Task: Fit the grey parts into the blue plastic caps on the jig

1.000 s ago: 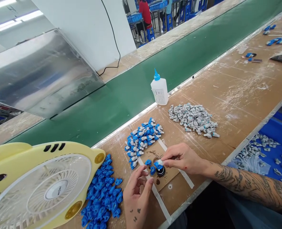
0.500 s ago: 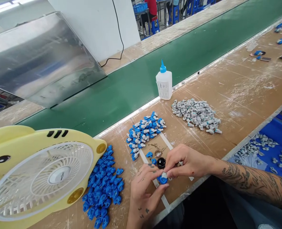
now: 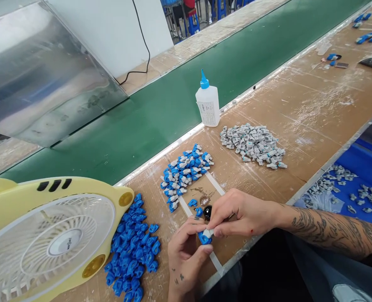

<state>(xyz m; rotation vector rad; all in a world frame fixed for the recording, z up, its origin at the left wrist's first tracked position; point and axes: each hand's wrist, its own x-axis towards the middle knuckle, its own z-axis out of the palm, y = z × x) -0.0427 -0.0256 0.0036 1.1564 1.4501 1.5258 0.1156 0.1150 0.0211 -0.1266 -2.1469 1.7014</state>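
Between the thumb and fingers of my left hand [image 3: 187,253] is a small blue plastic part [image 3: 205,238]. My right hand [image 3: 233,214] pinches a small grey part [image 3: 208,232] against the blue one, and the two touch. Just beyond my fingers stands a small round pot of black liquid [image 3: 207,212], partly hidden by my right hand. Two loose blue parts [image 3: 192,202] lie beside it. Farther off are a pile of joined blue-and-grey pieces [image 3: 186,172] and a pile of grey parts [image 3: 253,144]. Many blue parts [image 3: 132,247] are heaped left of my left hand.
A yellow fan [image 3: 63,243] takes up the left side. A white bottle with a blue nozzle [image 3: 208,107] stands by the green conveyor belt [image 3: 161,113]. A blue bin [image 3: 368,167] with grey parts sits below the table edge at right. A metal sheet [image 3: 54,71] leans behind.
My view has shifted slightly, so the scene sits further left and a little higher. Both hands keep the blue and grey parts pressed together; the blue part is tilted a little differently.
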